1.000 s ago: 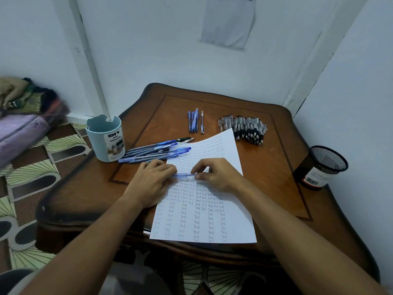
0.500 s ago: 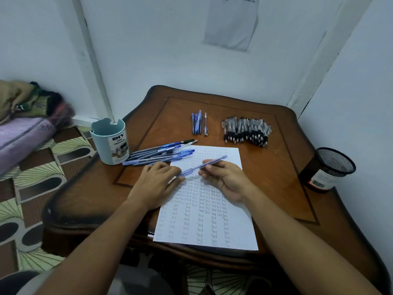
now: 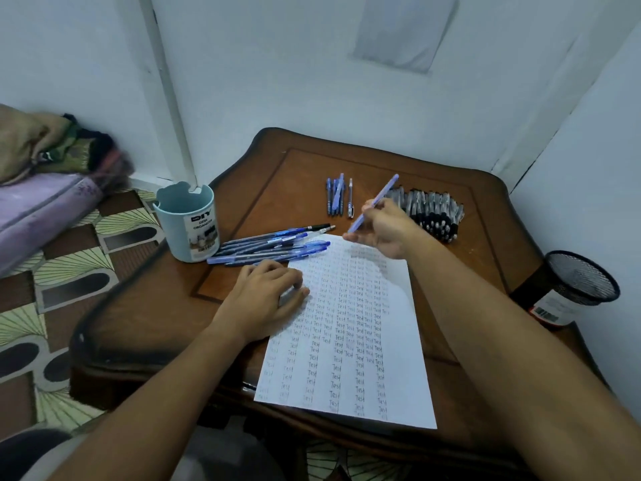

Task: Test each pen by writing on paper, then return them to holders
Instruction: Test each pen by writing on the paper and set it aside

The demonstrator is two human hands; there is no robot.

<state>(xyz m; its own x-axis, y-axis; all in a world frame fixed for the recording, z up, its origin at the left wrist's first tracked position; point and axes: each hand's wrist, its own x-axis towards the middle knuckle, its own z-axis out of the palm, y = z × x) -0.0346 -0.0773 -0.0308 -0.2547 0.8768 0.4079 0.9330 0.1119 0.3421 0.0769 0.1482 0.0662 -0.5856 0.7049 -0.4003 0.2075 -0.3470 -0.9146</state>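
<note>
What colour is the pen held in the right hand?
Translucent blue pen, seen in the head view.

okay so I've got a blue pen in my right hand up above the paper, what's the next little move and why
Probably bring the right hand down so the blue pen meets the paper near its top edge. The pen is raised off the sheet, and the left hand already rests on the paper's left side.

Paper sheet (image 3: 347, 341): handwritten word "Test", repeated in columns and rows over nearly the whole face.

Light-blue pen holder (image 3: 189, 222), left of the sheet: label reading "DIY" in large letters, "DESK ORGANIZER" beneath; smaller print lower on the label illegible.

Black mesh cup (image 3: 575, 284), right of the sheet: white label with a barcode; digits too small to read.
</note>
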